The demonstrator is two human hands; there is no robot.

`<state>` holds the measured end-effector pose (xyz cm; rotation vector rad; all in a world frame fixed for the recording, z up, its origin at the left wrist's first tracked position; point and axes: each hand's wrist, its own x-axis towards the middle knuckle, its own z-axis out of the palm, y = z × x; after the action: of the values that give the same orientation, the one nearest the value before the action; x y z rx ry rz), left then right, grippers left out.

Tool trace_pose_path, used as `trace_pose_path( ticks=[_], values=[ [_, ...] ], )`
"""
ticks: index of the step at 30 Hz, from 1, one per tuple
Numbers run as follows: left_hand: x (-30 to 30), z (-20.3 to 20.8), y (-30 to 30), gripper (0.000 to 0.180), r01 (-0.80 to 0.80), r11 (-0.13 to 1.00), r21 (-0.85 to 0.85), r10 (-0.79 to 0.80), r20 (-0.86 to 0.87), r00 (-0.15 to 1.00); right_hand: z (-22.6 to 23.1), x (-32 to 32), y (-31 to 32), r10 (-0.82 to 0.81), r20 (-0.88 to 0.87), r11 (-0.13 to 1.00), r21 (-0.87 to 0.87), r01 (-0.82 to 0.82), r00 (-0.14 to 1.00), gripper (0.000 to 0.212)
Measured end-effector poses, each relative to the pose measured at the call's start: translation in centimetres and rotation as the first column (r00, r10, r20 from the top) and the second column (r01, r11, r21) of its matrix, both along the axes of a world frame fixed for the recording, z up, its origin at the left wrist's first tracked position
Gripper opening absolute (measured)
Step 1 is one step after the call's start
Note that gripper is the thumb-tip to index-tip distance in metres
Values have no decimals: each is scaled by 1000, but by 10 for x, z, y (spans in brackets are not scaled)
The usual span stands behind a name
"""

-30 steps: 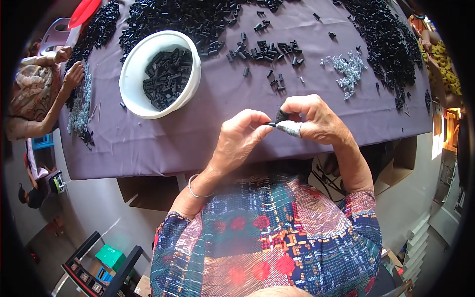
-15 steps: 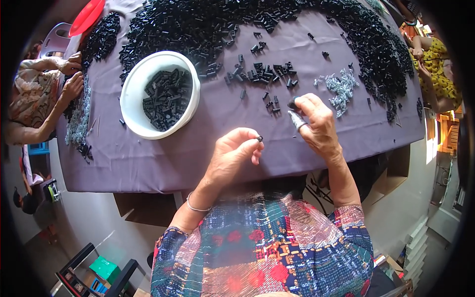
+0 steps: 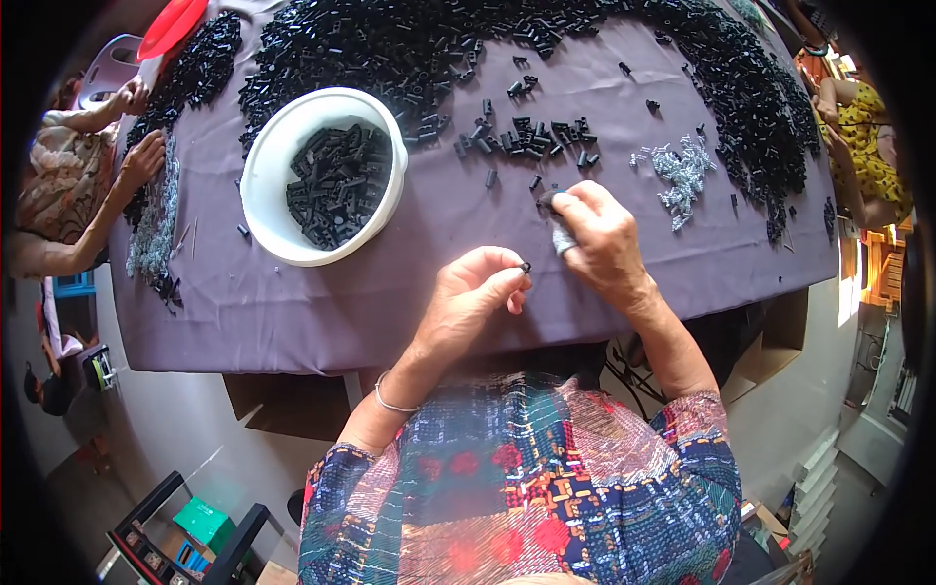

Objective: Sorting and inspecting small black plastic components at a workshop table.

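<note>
Between the thumb and index finger of my left hand (image 3: 473,297) is a small black plastic piece (image 3: 526,267). Farther right, my right hand (image 3: 606,242) is closed, palm down, with its fingertips among a few loose black pieces on the cloth. A grey wrap (image 3: 563,237) covers its thumb, and something dark is at the fingertips; whether it is a cover or a piece I cannot tell. Just beyond lies a loose group of short black tubular pieces (image 3: 531,136). A small heap of clear little parts (image 3: 685,177) sits to the right of that hand.
A white tub (image 3: 255,200) partly filled with black pieces stands left of my hands. Large black heaps (image 3: 341,49) cover the far side of the purple tablecloth (image 3: 419,219). One person's hands (image 3: 144,156) work at the left edge; another person (image 3: 858,146) sits at the right.
My right hand has moved left, down to the loose black pieces. My left hand has shifted slightly right and up in view, still pinching its piece. The left co-worker's hands have moved apart.
</note>
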<state>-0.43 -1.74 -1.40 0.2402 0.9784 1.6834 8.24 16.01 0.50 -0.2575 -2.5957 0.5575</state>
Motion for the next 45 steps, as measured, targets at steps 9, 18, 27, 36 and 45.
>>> trace_pose_path(
  ticks=[9, 18, 27, 36, 45],
  values=[
    [2, 3, 3, 15, -43, 999, 27, 43, -12, 999, 26, 22, -11, -17, 158, 306, -939, 155, 987, 16],
    [15, 24, 5, 16, -117, 991, -58, 99, -248, 964, 29, 33, -30, -64, 44, 315, -947, 62, 997, 18],
    [17, 27, 7, 16, -158, 985, -75, 129, -295, 947, 21, 33, -38, -121, -31, 504, -863, 34, 992, 20],
    [20, 22, 11, 15, -192, 978, -83, 152, -346, 926, 10, 30, -45, -197, -46, 526, -848, 66, 979, 20],
    [21, 15, 12, 12, -216, 971, -102, 151, -442, 884, 1, 31, -47, -233, -5, 480, -870, 110, 973, 17]
  ],
)
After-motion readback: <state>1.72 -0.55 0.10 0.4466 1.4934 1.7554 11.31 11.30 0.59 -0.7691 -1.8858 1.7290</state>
